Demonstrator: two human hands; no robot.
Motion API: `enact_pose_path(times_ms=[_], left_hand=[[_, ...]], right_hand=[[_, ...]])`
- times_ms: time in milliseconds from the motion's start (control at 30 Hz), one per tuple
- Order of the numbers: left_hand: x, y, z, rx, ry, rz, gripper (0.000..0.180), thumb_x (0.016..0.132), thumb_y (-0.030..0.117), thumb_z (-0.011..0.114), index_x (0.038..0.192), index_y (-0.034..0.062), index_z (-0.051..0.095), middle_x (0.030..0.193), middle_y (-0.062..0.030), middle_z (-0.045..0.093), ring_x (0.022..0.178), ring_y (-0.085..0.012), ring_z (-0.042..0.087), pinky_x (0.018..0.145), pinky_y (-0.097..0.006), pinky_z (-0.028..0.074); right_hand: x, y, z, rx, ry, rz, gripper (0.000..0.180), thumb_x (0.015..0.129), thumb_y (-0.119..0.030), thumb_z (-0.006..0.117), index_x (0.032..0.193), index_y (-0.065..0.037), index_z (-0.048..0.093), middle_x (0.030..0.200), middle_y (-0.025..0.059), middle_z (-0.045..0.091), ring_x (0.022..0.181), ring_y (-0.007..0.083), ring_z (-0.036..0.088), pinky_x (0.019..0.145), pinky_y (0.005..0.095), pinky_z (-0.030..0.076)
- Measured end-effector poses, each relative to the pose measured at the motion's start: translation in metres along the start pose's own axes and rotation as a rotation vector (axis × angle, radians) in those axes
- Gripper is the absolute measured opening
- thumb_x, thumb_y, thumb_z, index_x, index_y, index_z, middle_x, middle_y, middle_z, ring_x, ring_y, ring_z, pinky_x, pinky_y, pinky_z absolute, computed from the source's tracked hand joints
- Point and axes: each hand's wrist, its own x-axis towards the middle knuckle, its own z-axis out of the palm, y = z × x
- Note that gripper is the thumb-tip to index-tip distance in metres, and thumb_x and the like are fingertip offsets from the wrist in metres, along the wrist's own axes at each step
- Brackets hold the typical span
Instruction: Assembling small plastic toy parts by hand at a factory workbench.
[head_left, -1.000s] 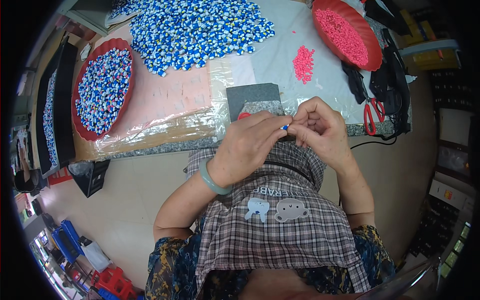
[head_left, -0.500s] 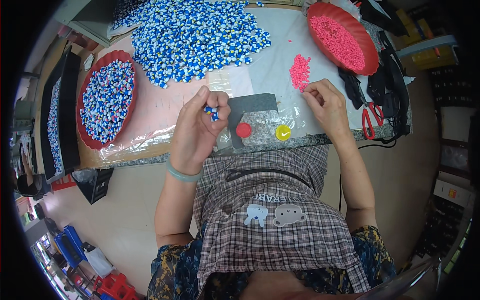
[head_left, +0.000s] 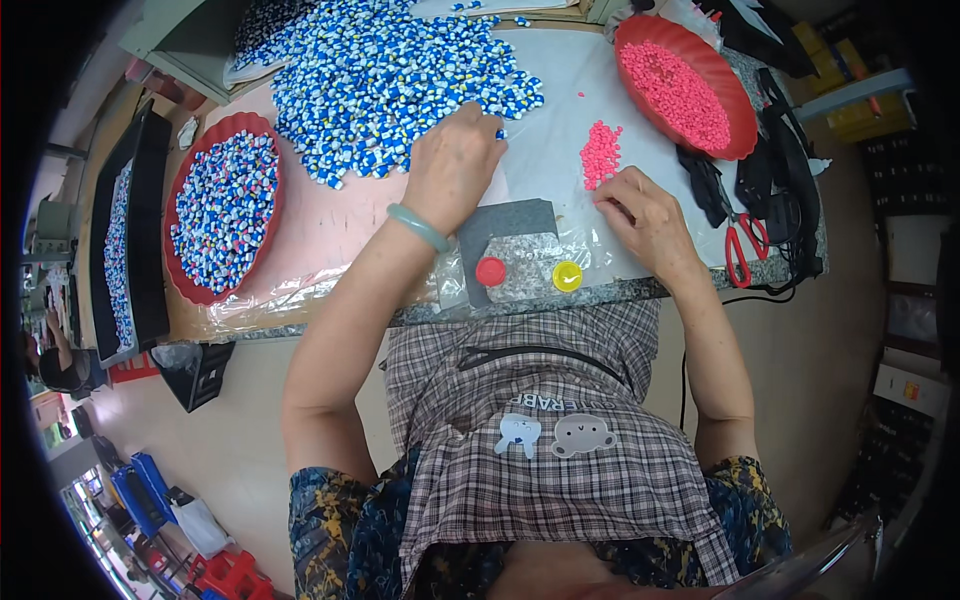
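Observation:
My left hand (head_left: 458,165) is over the near right edge of a wide pile of small blue-and-white pieces (head_left: 350,85), its back upward. The fingers curl under, largely hidden, and one blue piece shows beside the fingertips. A jade-green bangle (head_left: 418,228) circles that wrist. My right hand (head_left: 645,220) is low over the table, just below a little heap of small pink pieces (head_left: 601,150). Its fingers are bent together towards the thumb; whether a pink piece sits between them is too small to tell.
A red scalloped bowl (head_left: 273,205) of blue-and-white pieces stands left, beside a black tray (head_left: 150,230). Another red bowl (head_left: 742,140) holds pink pieces. Red-handled scissors (head_left: 735,255) lie right. A red cap (head_left: 491,271) and a yellow cap (head_left: 567,276) are at the front edge by a dark mat (head_left: 510,218).
My left hand has moved forward and right from near the table's front edge to the pile, turning palm down; blue-and-white pieces showed in its fingers before. My right hand has shifted slightly.

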Motion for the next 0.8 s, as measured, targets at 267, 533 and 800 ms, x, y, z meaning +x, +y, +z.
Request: enact_pose_path(times_ms=[267, 533, 800], left_hand=[[0.011, 0.001, 0.008, 0.328, -0.132, 0.104, 0.014, 0.087, 0.017, 0.067, 0.096, 0.0056, 0.067, 0.089, -0.0127, 0.065, 0.079, -0.031, 0.067, 0.066, -0.042, 0.054], [-0.005, 0.027, -0.03, -0.453, -0.073, -0.28, 0.013, 0.09, 0.009, 0.061, 0.097, 0.0007, 0.067, 0.075, -0.0055, 0.064, 0.069, -0.0132, 0.06, 0.063, -0.029, 0.048], [-0.039, 0.072, -0.046, -1.049, -0.306, -0.44, 0.012, 0.088, 0.004, 0.057, 0.092, 0.0016, 0.068, 0.076, 0.0033, 0.061, 0.07, -0.0015, 0.051, 0.062, -0.021, 0.042]], right_hand=[[-0.003, -0.003, -0.004, 0.08, -0.039, 0.01, 0.014, 0.084, 0.0, 0.069, 0.097, -0.001, 0.065, 0.091, 0.0106, 0.063, 0.075, 0.0264, 0.066, 0.067, 0.0358, 0.053], [-0.002, -0.001, 0.002, 0.013, 0.014, -0.04, 0.011, 0.081, 0.001, 0.069, 0.088, -0.001, 0.061, 0.086, 0.007, 0.06, 0.069, 0.019, 0.063, 0.062, 0.0312, 0.051], [-0.009, -0.034, -0.02, 0.677, -0.074, 0.177, 0.008, 0.082, 0.006, 0.065, 0.087, 0.001, 0.061, 0.089, 0.0021, 0.057, 0.076, 0.0078, 0.053, 0.066, 0.0212, 0.045]])
